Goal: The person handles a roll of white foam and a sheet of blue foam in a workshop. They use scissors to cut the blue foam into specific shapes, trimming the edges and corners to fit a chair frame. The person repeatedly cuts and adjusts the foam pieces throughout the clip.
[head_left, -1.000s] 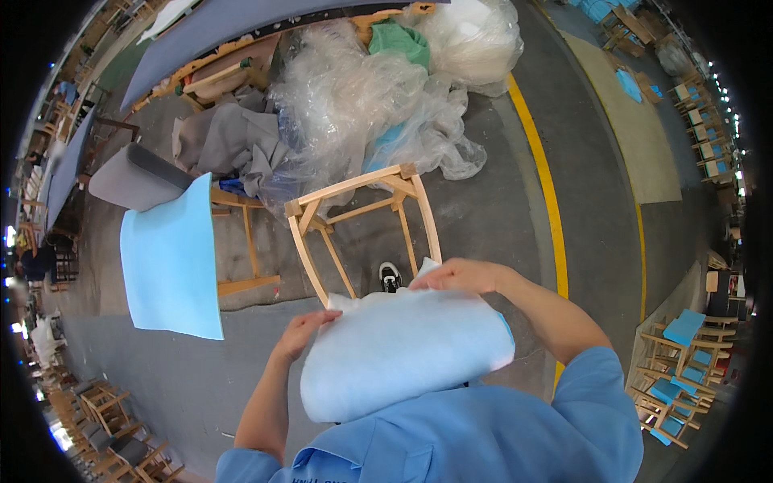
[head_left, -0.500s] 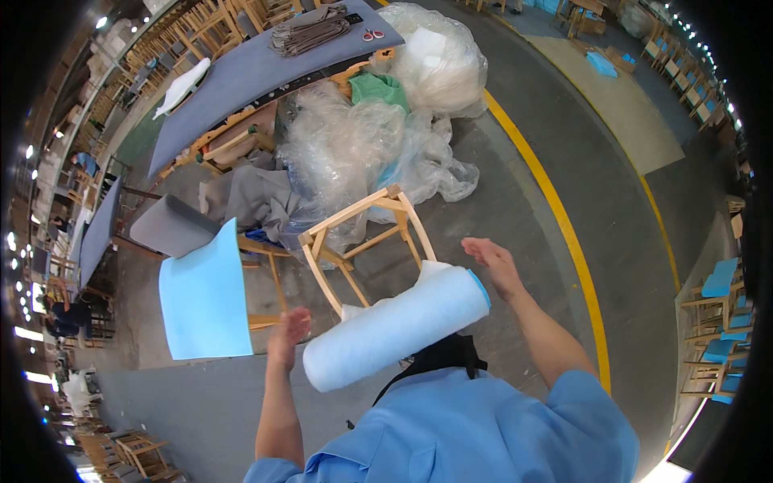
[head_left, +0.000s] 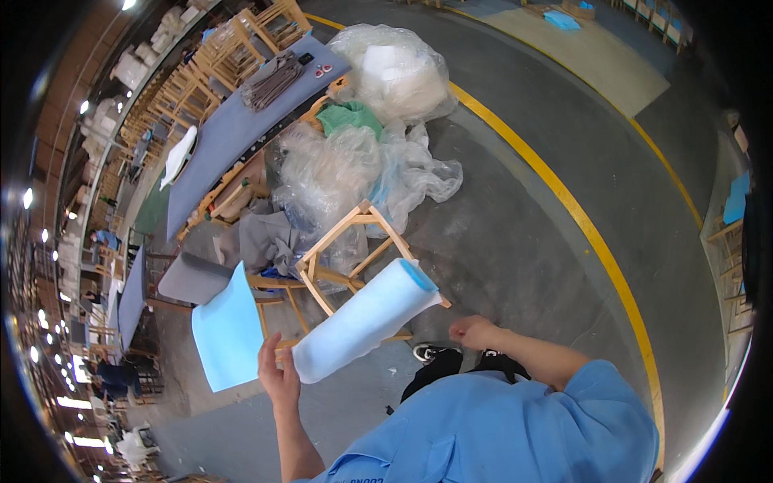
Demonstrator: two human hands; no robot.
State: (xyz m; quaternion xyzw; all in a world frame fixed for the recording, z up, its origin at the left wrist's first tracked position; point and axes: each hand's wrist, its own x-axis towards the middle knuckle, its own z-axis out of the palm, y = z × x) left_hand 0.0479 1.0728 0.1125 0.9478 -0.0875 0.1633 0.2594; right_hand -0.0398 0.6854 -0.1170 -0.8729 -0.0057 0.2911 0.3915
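Observation:
A thick roll of pale blue-white padding lies slantwise across a bare wooden chair frame, a brighter blue layer showing at its far right end. My left hand is beside the roll's near left end with fingers apart; whether it touches the roll is unclear. To the right of the roll, my right hand hangs apart from it, fingers loosely curled and nothing visible in them. Left of the frame, a light-blue sheet drapes over a wooden piece of furniture, close to a grey padded cushion.
Crumpled clear plastic and a large stuffed plastic bag lie beyond the frame. A long grey-topped table carries folded dark fabric and red-handled scissors. A yellow floor line curves along the right.
The roll has turned on the frame, its right end swinging away from me and its left end nearer. My right hand has drawn back and curled. The whole view has rotated.

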